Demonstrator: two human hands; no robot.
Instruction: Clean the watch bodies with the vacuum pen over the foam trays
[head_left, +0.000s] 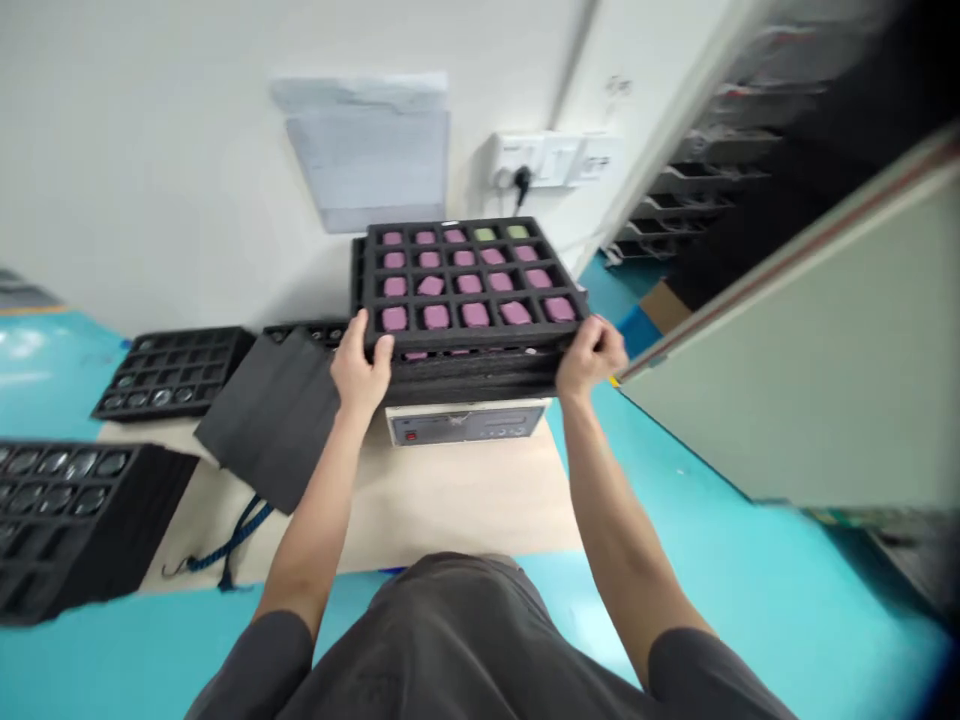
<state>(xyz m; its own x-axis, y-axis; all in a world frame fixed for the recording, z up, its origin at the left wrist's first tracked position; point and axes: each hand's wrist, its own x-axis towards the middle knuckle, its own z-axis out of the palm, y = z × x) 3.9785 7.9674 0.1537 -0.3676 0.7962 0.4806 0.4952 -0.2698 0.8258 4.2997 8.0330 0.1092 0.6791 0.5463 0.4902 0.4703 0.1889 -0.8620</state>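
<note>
A black foam tray [450,333] with square pockets lies on top of a stack of dark trays [480,378]. Most pockets hold small pink-purple blocks [475,315]; two at the back hold green ones [485,235]. My left hand [361,368] grips the top tray's front left corner, thumb over the rim. At the front right corner my right hand [589,358] has its fingers curled round the edge. The undersides of both grips are hidden. Below the stack sits a grey-fronted device [469,424] with a red switch.
Stacked black trays [161,500] with round clear pieces stand at the left, another tray [180,365] behind. A flat black sheet [274,420] and a blue cord [232,540] lie left on the pale board [465,505]. Wall sockets [540,160] hold a plug; a pale panel [810,370] flanks the right.
</note>
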